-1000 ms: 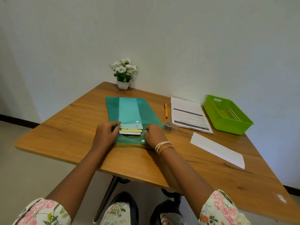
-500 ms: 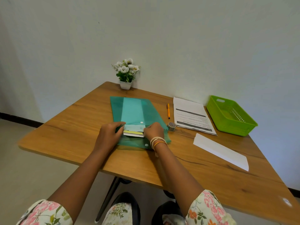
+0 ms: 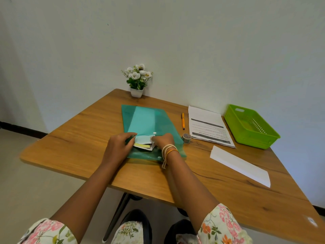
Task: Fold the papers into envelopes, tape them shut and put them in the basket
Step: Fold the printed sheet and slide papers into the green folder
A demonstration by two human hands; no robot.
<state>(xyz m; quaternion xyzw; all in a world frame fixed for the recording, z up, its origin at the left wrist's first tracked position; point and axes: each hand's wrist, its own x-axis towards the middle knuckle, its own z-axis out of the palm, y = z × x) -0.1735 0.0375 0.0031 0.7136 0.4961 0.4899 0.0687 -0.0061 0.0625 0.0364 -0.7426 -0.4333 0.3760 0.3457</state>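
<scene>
While our left hand (image 3: 119, 147) curls on the green folder (image 3: 147, 120) to pin its mouth, our right hand (image 3: 162, 140) pinches the papers (image 3: 143, 144) sticking out there; tape (image 3: 186, 137) waits nearby, and the basket (image 3: 250, 128) sits far right.

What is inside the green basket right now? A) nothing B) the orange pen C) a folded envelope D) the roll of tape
A: the green basket shows only its bare slotted floor; the roll of tape and the orange pen lie on the table, and the folded white paper lies outside it.
</scene>
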